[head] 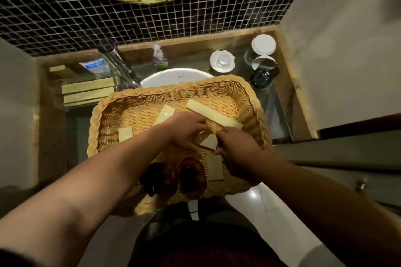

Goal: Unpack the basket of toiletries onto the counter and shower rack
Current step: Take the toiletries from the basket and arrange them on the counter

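Head cam looks straight down into the wicker basket (258,112), which sits over the sink, so we're mid-unpack with plenty still inside. Both hands meet over one small box (210,142) near the middle of the basket: the left hand (186,131) has its grip closed on the box's left end, and the right hand (236,147) pinches the right end, fingers clamped on it as far as I can tell. Box looks tipped up off the weave, its long axis running left-to-right between the two grips, slightly diagonal.

Just beyond the grip lies a long flat box (213,116), pointing from upper left to lower right. Nearer the body than the grip are another small packet (215,168) and two amber bottles (191,174).

My guess: next move is lifting this box clear of the rim and setting it on the counter (284,84), probably one-handed.
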Tool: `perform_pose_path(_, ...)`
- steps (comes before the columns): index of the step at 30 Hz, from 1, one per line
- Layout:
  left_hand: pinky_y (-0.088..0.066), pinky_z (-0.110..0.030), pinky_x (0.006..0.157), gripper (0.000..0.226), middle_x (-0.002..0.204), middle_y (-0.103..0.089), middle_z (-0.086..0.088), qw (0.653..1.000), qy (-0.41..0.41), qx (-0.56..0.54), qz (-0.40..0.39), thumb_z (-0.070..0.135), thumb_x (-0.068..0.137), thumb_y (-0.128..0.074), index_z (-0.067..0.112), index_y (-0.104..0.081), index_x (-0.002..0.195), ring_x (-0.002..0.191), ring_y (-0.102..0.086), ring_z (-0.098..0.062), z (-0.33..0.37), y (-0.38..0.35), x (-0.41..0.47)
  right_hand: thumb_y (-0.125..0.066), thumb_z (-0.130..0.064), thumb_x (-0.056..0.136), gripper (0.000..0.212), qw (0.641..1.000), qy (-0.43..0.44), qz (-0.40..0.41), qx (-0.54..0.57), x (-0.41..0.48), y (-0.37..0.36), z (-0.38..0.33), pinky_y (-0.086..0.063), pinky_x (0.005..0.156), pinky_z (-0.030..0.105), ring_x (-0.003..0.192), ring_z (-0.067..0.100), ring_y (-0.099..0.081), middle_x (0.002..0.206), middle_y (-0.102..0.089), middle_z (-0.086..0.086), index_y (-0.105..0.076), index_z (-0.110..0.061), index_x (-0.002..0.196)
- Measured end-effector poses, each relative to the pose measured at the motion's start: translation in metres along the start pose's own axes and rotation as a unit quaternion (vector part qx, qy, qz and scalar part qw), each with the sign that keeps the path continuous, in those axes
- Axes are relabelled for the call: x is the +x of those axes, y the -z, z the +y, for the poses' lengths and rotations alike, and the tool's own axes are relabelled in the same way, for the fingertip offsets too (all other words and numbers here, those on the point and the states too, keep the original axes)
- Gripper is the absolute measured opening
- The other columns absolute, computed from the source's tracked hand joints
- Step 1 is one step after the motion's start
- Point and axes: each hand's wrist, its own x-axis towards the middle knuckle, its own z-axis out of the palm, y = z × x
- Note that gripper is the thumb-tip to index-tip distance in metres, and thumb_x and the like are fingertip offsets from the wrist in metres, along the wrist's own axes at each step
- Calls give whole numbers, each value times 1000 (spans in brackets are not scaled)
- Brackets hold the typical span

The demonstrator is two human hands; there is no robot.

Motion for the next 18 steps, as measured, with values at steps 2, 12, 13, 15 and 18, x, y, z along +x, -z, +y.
perform_pose_path(2, -50, -37, 86, 69, 132, -53, 1, 999, -30, 18, -18, 61, 84, -63, 31, -47, 144, 118, -51, -21, 3, -7, 9, -65, -31, 91, 22, 999, -16, 28, -2, -8, -7, -3, -48, 69, 29, 95, 19, -57, 110, -62, 2, -58, -23, 109)
perform_pose_path(12, -47, -31, 82, 46, 125, -59, 7, 993, 15, -95, 74, 67, 87, -48, 39, -60, 121, 114, -56, -19, -34, -17, -5, -71, -42, 87, 40, 991, -124, 5, 41, -2, -16, -5, -53, 78, 36, 100, 24, -58, 118, -54, 5, -56, -21, 117)
perform_pose_path(13, -47, -33, 85, 60, 127, -57, 7, 991, 15, -101, 87, 74, 82, -35, 37, -60, 123, 114, -54, -18, -39, -18, -8, -69, -43, 88, 37, 992, -121, 8, 40, 3, -16, -8, -54, 78, 37, 98, 25, -59, 115, -55, 5, -57, -21, 115)
perform_pose_path(15, -45, -34, 89, 63, 131, -54, 5, 985, 55, -125, 106, 72, 80, -34, 37, -61, 125, 117, -53, -19, -45, -19, -19, -67, -44, 89, 32, 992, -114, 23, 38, 16, -13, -15, -53, 75, 38, 95, 24, -59, 108, -57, 4, -59, -21, 110)
perform_pose_path(18, -45, -34, 92, 42, 140, -47, 0, 982, 86, -114, 122, 47, 96, -51, 39, -53, 138, 122, -48, -22, -51, -25, -40, -66, -46, 90, 33, 993, -109, 35, 40, 41, -7, -27, -52, 72, 36, 94, 24, -59, 105, -59, 4, -60, -20, 109)
